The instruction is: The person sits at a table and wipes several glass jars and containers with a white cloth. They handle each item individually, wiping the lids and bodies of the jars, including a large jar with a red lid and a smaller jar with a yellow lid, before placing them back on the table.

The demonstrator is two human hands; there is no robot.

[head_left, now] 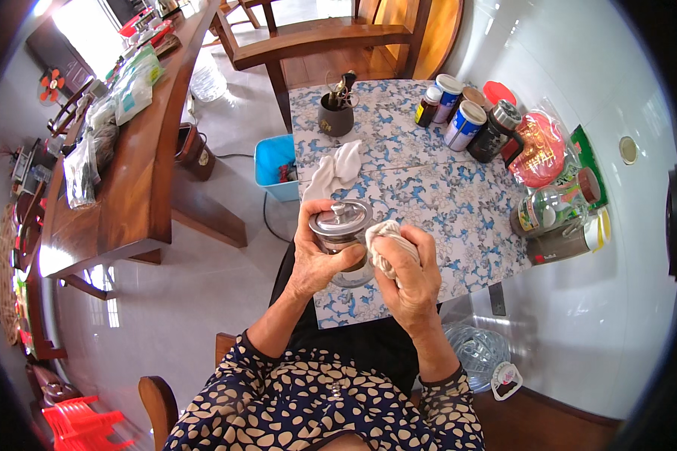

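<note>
As the left hand (312,261) curls round the jar (341,225) at the table's (406,192) eight o'clock, and the right hand (412,284) clutches bunched cloth (381,231) at its three, hard rubbing could twist it loose.

Navy top (297,398) with cream spots

I see a glossy white wall (617,90) curving down the frame's right side and a pale, shiny floor (195,323) spreading across the left, catching bright reflections. A table with a blue floral top (474,218) fills the centre; a wooden armchair (323,43) stands beyond it at the top. A long brown table (139,146) runs through the upper left, toward a glaring bright opening (90,31). Red plastic seats (83,427) sit lower left.
</note>
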